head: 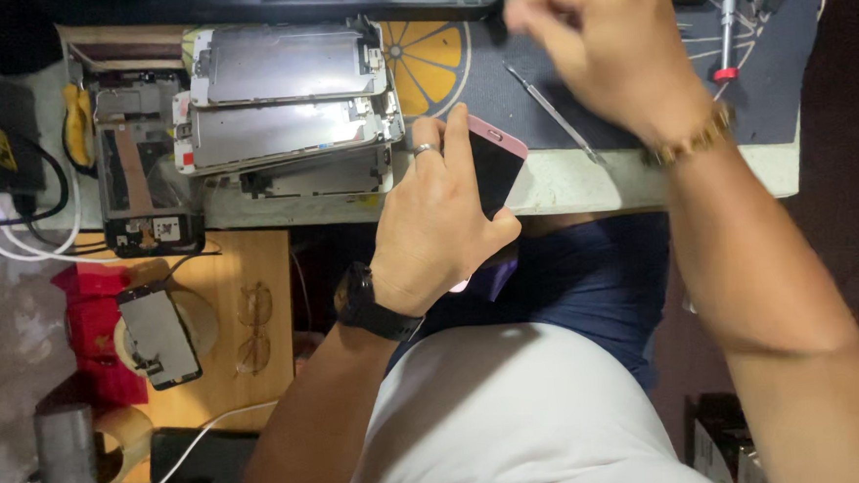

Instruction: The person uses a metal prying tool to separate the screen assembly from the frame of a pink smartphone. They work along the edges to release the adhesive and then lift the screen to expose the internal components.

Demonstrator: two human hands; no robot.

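The left hand [439, 226], ring on one finger and black watch at the wrist, is wrapped around a pink-edged smartphone [496, 164], gripping it at the near edge of the surface [583, 180] with the dark screen showing past the fingers. The right hand [591, 42] hangs above and beyond it, blurred, fingers curled inward; whether it pinches anything I cannot tell. Metal tweezers [550, 113] lie on the dark mat just below that hand. A stack of silver phone screen backplates [286, 112] sits close beside the left hand's knuckles.
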